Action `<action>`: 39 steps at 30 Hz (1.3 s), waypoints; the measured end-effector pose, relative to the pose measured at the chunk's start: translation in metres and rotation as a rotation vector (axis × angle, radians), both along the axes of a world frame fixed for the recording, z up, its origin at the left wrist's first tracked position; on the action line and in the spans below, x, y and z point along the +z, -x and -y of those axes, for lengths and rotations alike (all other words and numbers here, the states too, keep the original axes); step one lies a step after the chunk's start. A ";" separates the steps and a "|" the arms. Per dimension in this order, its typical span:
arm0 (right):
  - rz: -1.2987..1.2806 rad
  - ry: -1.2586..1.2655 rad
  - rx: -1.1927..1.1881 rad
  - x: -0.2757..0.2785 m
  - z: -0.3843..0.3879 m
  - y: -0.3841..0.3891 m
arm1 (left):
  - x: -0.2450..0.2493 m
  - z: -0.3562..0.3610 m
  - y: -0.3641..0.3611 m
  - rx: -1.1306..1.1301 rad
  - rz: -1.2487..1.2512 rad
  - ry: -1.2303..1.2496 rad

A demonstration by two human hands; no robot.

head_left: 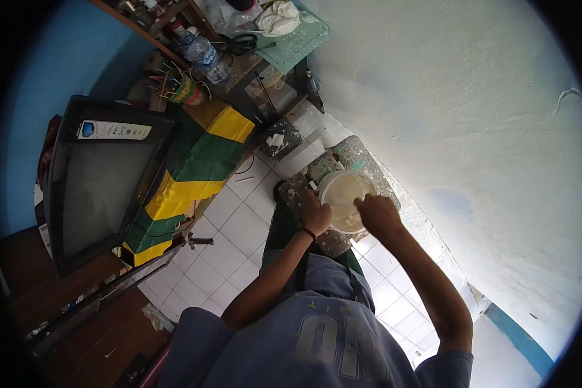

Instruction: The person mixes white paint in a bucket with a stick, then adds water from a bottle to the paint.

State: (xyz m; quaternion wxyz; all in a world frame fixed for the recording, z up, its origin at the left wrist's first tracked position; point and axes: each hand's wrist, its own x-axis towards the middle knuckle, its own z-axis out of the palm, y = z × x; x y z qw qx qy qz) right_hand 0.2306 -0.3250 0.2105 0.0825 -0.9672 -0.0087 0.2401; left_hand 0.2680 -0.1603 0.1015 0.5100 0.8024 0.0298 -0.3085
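Note:
A round whitish plastic tub sits in front of me on a speckled stool. Pale, creamy material lies inside it. My left hand grips the tub's left side, with a dark bracelet around the wrist. Over the right part of the opening, my right hand is closed in a fist, thumb toward the middle. Whatever it holds is hidden by the fingers and blends into the pale contents.
The paint-spotted stool stands against a rough white wall. At left are a television and a green-and-yellow cloth over furniture. A water bottle and scissors lie farther back. White tiles cover the floor.

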 end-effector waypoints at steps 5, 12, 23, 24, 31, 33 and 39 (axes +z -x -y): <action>0.140 -0.050 -0.070 -0.039 -0.004 -0.020 | -0.001 0.001 0.002 -0.058 0.042 -0.023; 0.182 -0.283 -0.135 -0.052 -0.016 0.001 | 0.014 0.003 -0.005 -0.109 0.027 -0.044; 0.016 -0.059 -0.097 0.016 -0.007 0.015 | -0.005 -0.003 -0.002 -0.102 0.022 -0.065; 0.041 -0.047 -0.145 0.025 -0.005 0.014 | -0.002 -0.004 -0.001 -0.110 0.028 -0.064; 0.208 0.195 -0.249 -0.035 -0.016 -0.007 | 0.016 0.007 0.003 -0.003 -0.066 0.090; 0.157 0.188 -0.260 -0.050 -0.029 -0.009 | 0.009 0.006 0.004 -0.017 0.057 0.080; -0.023 -0.094 -0.256 -0.029 -0.032 0.011 | 0.021 0.009 0.003 0.017 -0.079 0.033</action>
